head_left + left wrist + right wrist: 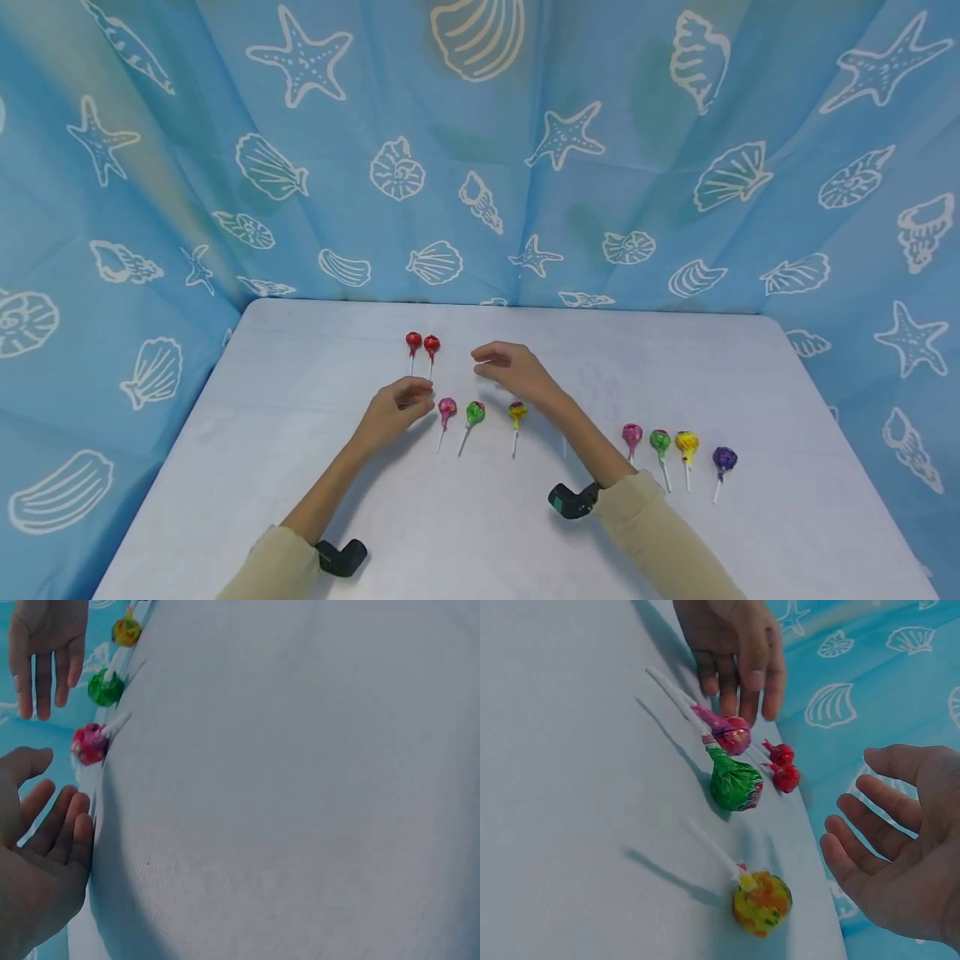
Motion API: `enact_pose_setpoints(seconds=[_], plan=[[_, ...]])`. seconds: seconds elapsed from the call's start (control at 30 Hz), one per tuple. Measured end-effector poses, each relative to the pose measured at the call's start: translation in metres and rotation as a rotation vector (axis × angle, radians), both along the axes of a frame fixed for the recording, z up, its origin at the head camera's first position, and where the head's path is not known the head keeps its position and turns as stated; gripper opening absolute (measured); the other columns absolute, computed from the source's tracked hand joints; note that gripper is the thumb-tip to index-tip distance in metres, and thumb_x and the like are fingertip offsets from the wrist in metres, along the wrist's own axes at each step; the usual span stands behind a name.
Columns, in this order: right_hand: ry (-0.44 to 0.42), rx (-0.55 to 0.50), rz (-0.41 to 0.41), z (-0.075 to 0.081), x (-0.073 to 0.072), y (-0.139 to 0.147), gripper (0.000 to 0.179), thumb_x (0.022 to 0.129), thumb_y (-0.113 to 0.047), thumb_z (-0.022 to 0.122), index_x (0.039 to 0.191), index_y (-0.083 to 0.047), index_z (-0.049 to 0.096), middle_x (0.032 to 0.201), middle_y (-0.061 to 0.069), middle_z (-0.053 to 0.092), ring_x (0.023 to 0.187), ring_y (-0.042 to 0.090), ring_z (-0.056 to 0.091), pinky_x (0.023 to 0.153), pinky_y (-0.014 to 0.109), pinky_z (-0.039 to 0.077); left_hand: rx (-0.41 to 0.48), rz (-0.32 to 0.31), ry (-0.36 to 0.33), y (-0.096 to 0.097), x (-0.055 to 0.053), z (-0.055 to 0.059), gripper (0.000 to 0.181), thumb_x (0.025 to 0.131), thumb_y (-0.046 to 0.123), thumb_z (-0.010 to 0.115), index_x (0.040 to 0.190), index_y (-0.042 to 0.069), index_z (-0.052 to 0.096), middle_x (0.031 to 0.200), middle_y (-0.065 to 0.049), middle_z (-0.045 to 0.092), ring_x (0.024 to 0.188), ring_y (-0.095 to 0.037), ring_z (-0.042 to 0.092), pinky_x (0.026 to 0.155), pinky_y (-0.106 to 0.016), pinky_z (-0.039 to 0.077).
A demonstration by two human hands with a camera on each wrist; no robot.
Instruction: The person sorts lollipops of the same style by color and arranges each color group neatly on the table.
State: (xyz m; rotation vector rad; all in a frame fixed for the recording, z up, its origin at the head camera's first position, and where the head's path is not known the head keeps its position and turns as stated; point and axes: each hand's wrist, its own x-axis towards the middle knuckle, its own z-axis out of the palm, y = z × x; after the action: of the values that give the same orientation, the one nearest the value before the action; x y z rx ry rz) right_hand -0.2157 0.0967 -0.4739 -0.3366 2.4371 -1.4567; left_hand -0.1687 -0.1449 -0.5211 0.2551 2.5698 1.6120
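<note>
Two red lollipops (413,340) lie side by side toward the back of the table, sticks toward me. My left hand (396,410) is just below their stick ends, left of a pink lollipop (447,408); its loosely bent fingers hold nothing. To the right of the pink one lie a green lollipop (476,413) and a yellow lollipop (517,411). My right hand (517,371) hovers behind these, right of the red pair, palm facing left and fingers relaxed, as the right wrist view also shows. A white stick (565,447) shows beside my right forearm, which hides its upper end.
Farther right lie another pink lollipop (632,435), a green one (660,442), a yellow one (686,442) and a purple one (724,458). The white table (465,533) ends at a blue curtain (480,150) printed with shells and starfish. Each wrist carries a black camera (573,501).
</note>
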Motion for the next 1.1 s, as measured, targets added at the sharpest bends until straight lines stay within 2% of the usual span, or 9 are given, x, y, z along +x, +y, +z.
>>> enact_pose_setpoints(seconds=[0.2,0.37,0.47,0.6,0.77,0.87,0.97,1.1], plan=[[0.01,-0.068,0.006,0.006,0.012,0.019,0.033,0.099,-0.017,0.064,0.129,-0.003,0.064,0.129,0.013,0.063,0.119,0.025,0.06,0.098,0.04,0.049,-0.016,-0.057,0.027,0.007,0.005,-0.002,0.033,0.09,0.01,0.074,0.122,0.003,0.066,0.11,-0.006,0.069,0.101,-0.023,0.065,0.092,-0.039,0.052],[0.051,-0.096,-0.003,0.009,0.021,0.038,0.032,0.098,-0.018,0.065,0.128,-0.005,0.065,0.129,0.014,0.064,0.12,0.026,0.06,0.1,0.043,0.047,-0.039,-0.083,0.089,0.01,0.006,-0.005,0.031,0.09,0.008,0.074,0.12,0.002,0.068,0.107,-0.006,0.07,0.099,-0.023,0.064,0.087,-0.034,0.053],[0.059,-0.106,-0.018,0.012,0.029,0.051,0.032,0.098,-0.02,0.065,0.127,-0.007,0.066,0.129,0.014,0.064,0.12,0.026,0.059,0.101,0.045,0.046,-0.045,-0.088,0.107,0.011,0.006,-0.006,0.03,0.09,0.008,0.074,0.119,0.001,0.069,0.107,-0.006,0.07,0.098,-0.024,0.063,0.085,-0.032,0.053],[0.051,-0.131,-0.045,0.013,0.036,0.072,0.033,0.098,-0.021,0.065,0.128,-0.006,0.065,0.13,0.014,0.063,0.122,0.028,0.059,0.101,0.046,0.047,-0.055,-0.074,0.119,0.015,0.006,-0.006,0.028,0.089,0.006,0.074,0.117,0.003,0.07,0.107,-0.006,0.07,0.099,-0.024,0.063,0.086,-0.035,0.053],[0.042,-0.169,-0.097,0.017,0.046,0.099,0.036,0.099,-0.024,0.064,0.13,-0.006,0.063,0.132,0.016,0.061,0.123,0.028,0.058,0.102,0.04,0.045,-0.062,-0.04,0.128,0.02,0.006,-0.007,0.025,0.088,0.003,0.074,0.113,0.005,0.072,0.105,-0.004,0.07,0.099,-0.024,0.063,0.086,-0.04,0.053],[0.061,-0.174,-0.131,0.019,0.054,0.113,0.038,0.1,-0.026,0.063,0.131,-0.004,0.062,0.132,0.017,0.061,0.122,0.025,0.059,0.101,0.032,0.045,-0.056,-0.036,0.127,0.021,0.007,-0.007,0.025,0.088,0.003,0.074,0.113,0.005,0.072,0.103,-0.003,0.07,0.098,-0.024,0.063,0.086,-0.039,0.053],[0.076,-0.171,-0.158,0.019,0.061,0.126,0.04,0.1,-0.026,0.063,0.132,-0.003,0.061,0.131,0.016,0.062,0.118,0.016,0.061,0.098,0.023,0.045,-0.048,-0.032,0.121,0.021,0.008,-0.008,0.024,0.088,0.003,0.074,0.112,0.006,0.072,0.103,-0.003,0.069,0.098,-0.024,0.063,0.086,-0.039,0.053],[0.097,-0.181,-0.176,0.02,0.07,0.141,0.04,0.101,-0.027,0.062,0.132,-0.002,0.061,0.131,0.016,0.063,0.114,0.005,0.061,0.094,0.016,0.045,-0.056,-0.026,0.113,0.02,0.008,-0.009,0.023,0.088,0.004,0.074,0.111,0.006,0.072,0.103,-0.003,0.069,0.098,-0.023,0.063,0.086,-0.038,0.053]])
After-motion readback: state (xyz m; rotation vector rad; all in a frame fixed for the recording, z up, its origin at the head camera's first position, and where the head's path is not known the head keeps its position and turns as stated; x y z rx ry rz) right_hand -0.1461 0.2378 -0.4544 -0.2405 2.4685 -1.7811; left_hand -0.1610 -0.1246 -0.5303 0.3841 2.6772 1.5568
